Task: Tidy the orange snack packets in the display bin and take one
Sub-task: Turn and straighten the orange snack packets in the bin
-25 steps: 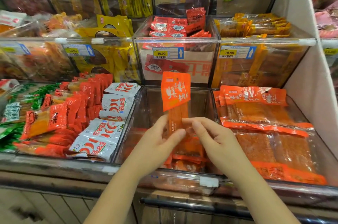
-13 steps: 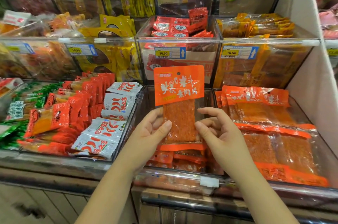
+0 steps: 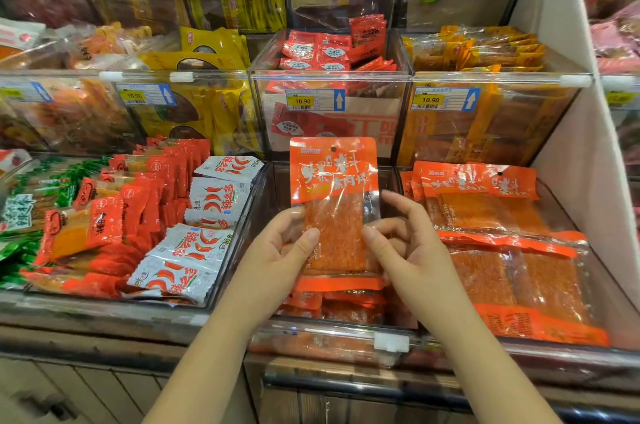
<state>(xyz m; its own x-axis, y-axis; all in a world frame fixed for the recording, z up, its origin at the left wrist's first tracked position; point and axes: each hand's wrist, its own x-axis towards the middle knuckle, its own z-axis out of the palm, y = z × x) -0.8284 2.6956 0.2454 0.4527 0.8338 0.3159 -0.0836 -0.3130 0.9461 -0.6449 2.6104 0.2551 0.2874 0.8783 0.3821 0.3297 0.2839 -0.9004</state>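
1. I hold one orange packet (image 3: 334, 181) upright just above the display bin (image 3: 311, 340); I judge the taking step is in hand.
2. My left hand (image 3: 273, 264) pinches its left edge, thumb in front; my right hand (image 3: 415, 257) pinches the right edge, forefinger raised.
3. Next, lift it clear without dragging the loose packets (image 3: 353, 311) lying below.
4. Clear tiered bins (image 3: 329, 77) of snacks crowd around, over a wooden cabinet (image 3: 86, 389).

Glossy plastic snack packet (image 3: 334, 188); clear glossy plastic display bin (image 3: 346, 333).
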